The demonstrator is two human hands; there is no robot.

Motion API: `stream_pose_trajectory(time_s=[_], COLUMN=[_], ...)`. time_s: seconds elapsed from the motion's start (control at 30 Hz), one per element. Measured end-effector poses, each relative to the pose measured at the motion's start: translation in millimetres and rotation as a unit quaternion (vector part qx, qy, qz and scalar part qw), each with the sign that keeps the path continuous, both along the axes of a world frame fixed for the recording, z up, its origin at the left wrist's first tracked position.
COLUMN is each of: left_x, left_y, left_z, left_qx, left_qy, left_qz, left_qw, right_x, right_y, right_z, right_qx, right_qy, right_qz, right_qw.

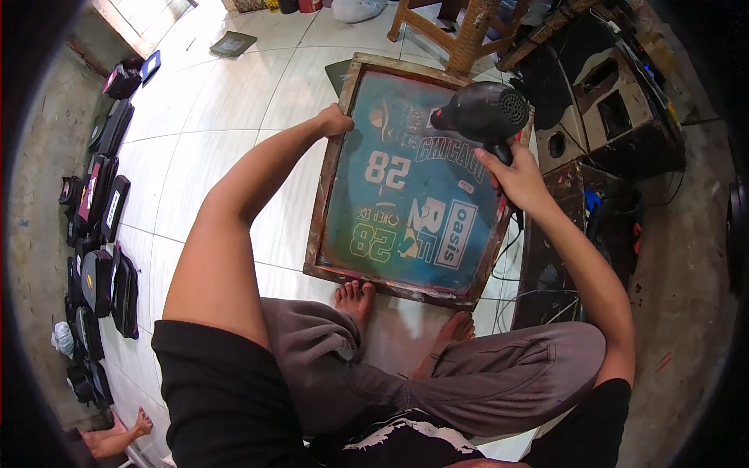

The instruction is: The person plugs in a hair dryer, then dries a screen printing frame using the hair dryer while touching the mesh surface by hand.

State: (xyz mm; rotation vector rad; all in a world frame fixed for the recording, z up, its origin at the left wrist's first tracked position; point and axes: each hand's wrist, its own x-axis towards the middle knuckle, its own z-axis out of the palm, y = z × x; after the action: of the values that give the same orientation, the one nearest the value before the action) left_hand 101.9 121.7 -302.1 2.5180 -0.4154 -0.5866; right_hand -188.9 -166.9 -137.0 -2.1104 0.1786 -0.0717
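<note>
A screen-printing frame [310, 265] with a worn wooden border and a teal mesh covered in stencilled lettering and shapes lies tilted or flat in front of me, just beyond my bare feet. My left hand [335, 119] grips the upper left side of its border, fingers wrapped over the wood. My right hand [505, 168] holds a black hair dryer [485, 105] by its handle over the upper right of the mesh, its nozzle turned to the left. A dark cable trails from the dryer down the frame's right side.
Stacks of dark printed pieces [97, 187] line the left wall on the white tiled floor [203, 171]. Dark, stained boxes with openings [624, 101] and loose cables stand at my right. A brown stool [460, 39] is at the back. Another person's bare foot [136, 429] shows at lower left.
</note>
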Motion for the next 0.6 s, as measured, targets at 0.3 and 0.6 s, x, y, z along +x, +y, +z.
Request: stream_pose_trajectory(time_s=[0.3, 0.6], left_x=[5, 9], left_y=[2, 4], left_z=[-11, -15], left_qx=[-0.023, -0.057], left_qy=[0.001, 0.038], left_qz=[-0.026, -0.021], left_qw=[0.999, 0.997], right_x=[-11, -43], right_y=[-28, -36], right_z=[-5, 20], right_qx=[-0.027, -0.103], right_qy=[0.004, 0.020], right_qz=[-0.041, -0.044], right_qw=[0.999, 0.994])
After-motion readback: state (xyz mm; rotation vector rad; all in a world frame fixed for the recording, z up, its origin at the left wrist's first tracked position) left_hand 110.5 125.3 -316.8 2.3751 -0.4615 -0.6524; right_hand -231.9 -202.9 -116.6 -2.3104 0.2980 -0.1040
